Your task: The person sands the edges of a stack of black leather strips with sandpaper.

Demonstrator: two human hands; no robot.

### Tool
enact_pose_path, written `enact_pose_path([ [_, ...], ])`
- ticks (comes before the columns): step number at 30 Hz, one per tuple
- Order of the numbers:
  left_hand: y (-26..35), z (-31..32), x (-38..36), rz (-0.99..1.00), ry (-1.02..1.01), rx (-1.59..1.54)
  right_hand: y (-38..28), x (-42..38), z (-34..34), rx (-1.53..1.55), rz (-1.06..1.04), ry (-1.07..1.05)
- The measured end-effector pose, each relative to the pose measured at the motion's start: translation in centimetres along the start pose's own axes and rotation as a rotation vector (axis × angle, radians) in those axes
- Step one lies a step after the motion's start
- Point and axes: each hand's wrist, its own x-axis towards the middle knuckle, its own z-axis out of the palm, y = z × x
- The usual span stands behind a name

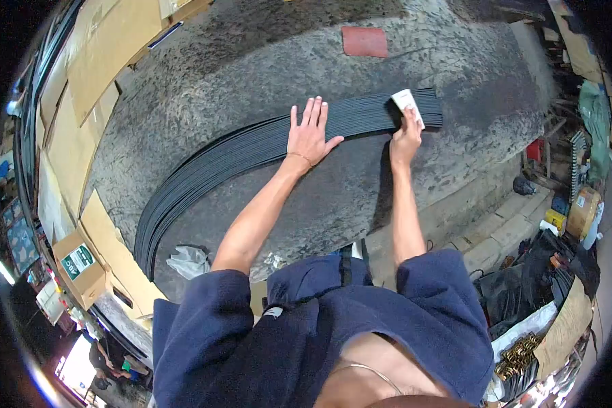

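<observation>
head cam | looks steeply down from above | fisheye | close over arms, floor point(455, 163) beyond

You stood over a rough grey concrete floor point(251, 61) with a red tile point(364, 41) set into it. Flattened cardboard sheets point(109, 47) lined your left, and cluttered bags and boxes point(557, 258) crowded your right.

A rough grey concrete floor point(265, 61) carries a long curved bundle of thin black strips point(251, 146) across its middle. A flat red square tile point(364, 41) lies at twelve o'clock (well apart), a crumpled white plastic bag point(188, 260) at seven.
</observation>
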Motion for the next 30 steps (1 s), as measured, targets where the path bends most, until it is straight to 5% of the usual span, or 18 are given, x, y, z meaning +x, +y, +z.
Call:
enact_pose_path([
  [1, -0.2, -0.3, -0.2, -0.008, -0.010, 0.005, -2.3, -0.5, 0.9, 0.014, 0.124, 0.108],
  [2, -0.1, -0.5, 0.2, -0.012, -0.019, 0.027, -4.5, -1.1, 1.0, 0.076, 0.163, -0.059],
  [3, 0.0, -0.6, 0.4, -0.013, -0.025, 0.045, -5.3, -2.2, 1.3, 0.165, -0.193, -0.076],
  [5, 0.0, -0.2, 0.2, -0.007, -0.034, 0.042, -4.8, -2.3, -0.3, 0.105, -0.428, -0.304],
  [10, -0.2, 0.0, 0.3, 0.001, -0.006, 0.079, 0.2, 0.7, -2.8, -0.015, 0.125, -0.009],
  [15, -0.1, 0.0, 0.5, 0.004, 0.022, 0.094, -2.1, -2.4, -3.0, 0.086, -0.351, -0.468],
  [19, -0.1, -0.1, 0.4, -0.008, 0.000, 0.079, 2.5, 1.5, -5.2, -0.099, 0.123, 0.015],
  [21, 0.0, -0.1, 0.6, -0.012, -0.002, 0.090, -1.1, -0.8, -2.7, 0.031, 0.108, -0.035],
  [23, -0.1, -0.2, 0.6, -0.016, 0.003, 0.094, -5.2, -4.7, -0.6, 0.107, -0.266, -0.247],
  [25, 0.0, -0.7, 0.6, 0.000, -0.082, 0.158, -3.9, -4.9, -0.8, 0.079, -0.418, -0.351],
  [30, -0.8, 0.5, 0.5, 0.023, 0.010, 0.047, 0.1, 0.3, -3.7, -0.016, 0.139, -0.016],
])
